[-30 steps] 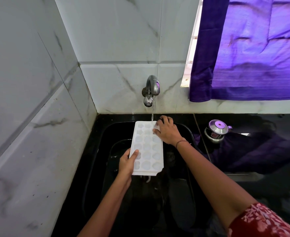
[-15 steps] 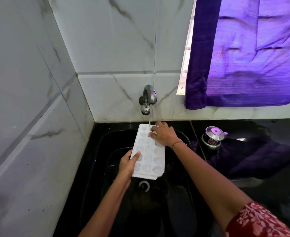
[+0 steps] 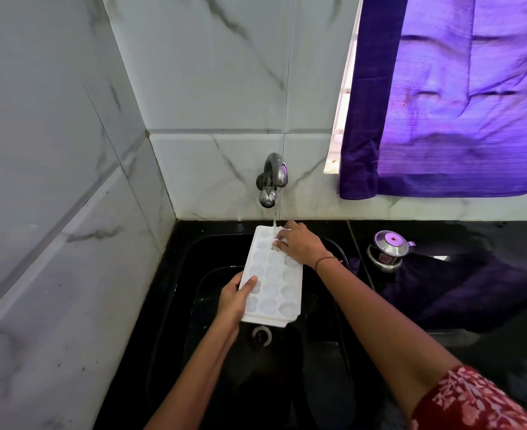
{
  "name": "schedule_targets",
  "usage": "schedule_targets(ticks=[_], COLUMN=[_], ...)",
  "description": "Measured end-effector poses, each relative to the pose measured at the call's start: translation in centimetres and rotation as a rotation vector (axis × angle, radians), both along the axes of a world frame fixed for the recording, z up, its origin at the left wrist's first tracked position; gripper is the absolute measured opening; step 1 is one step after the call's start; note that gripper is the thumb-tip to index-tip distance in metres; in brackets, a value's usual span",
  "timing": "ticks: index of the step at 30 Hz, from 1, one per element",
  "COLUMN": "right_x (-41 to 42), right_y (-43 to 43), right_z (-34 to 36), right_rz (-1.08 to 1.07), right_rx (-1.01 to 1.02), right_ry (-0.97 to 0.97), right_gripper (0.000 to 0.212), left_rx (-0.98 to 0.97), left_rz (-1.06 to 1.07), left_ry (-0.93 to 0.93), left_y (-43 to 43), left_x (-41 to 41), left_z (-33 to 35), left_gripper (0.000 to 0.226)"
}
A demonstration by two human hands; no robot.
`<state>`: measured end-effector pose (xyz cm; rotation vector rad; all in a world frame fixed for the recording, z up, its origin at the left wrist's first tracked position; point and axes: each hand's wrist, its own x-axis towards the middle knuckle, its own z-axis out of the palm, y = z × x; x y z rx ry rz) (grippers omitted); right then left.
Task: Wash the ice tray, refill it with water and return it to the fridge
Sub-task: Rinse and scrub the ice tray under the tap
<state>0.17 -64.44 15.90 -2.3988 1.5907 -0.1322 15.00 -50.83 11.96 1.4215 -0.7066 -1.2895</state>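
Note:
A white ice tray [image 3: 271, 279] with round cups is held over the black sink [image 3: 194, 259], tilted with its far end up under the tap [image 3: 271, 181]. A thin stream of water falls from the tap onto the tray's far right corner. My left hand [image 3: 235, 297] grips the tray's near left edge, thumb on top. My right hand [image 3: 301, 242] lies on the far right cups, fingers spread and pressing into them under the stream.
The sink drain [image 3: 261, 335] shows below the tray. A steel lidded pot [image 3: 387, 249] stands on the black counter to the right. A purple curtain [image 3: 457, 97] hangs above it. Marble-tiled walls close the left and back.
The view has tilted down a little. The tray stays under the running tap, and my right hand has shifted slightly over the far cups.

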Motion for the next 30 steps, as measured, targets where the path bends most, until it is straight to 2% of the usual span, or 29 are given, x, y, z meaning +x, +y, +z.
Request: schedule_targets(ticks=[6, 9, 13, 17, 30], right_x=[-0.2, -0.4, -0.5, -0.8, -2.0], right_y=[0.7, 0.9, 0.9, 0.5, -0.6], right_z=[1.1, 1.4, 2.0, 2.4, 2.6], right_rz=[0.037, 0.034, 0.027, 0.069, 0.122], right_rx=[-0.013, -0.043, -0.078, -0.17, -0.235], right_ry=[0.014, 0.065, 0.016, 0.093, 0.081], right_gripper=[0.039, 0.04, 0.043, 0.04, 0.043], left_rx=[-0.026, -0.021, -0.016, -0.023, -0.024], left_rz=[0.017, 0.012, 0.015, -0.005, 0.026], left_ry=[0.012, 0.014, 0.021, 0.007, -0.019], left_y=[1.1, 1.2, 1.0, 0.4, 1.0], left_x=[-0.5, -0.8, -1.4, -2.5, -5.1], left_z=[0.8, 1.3, 2.3, 3.7, 4.0], left_gripper=[0.017, 0.021, 0.022, 0.021, 0.022])
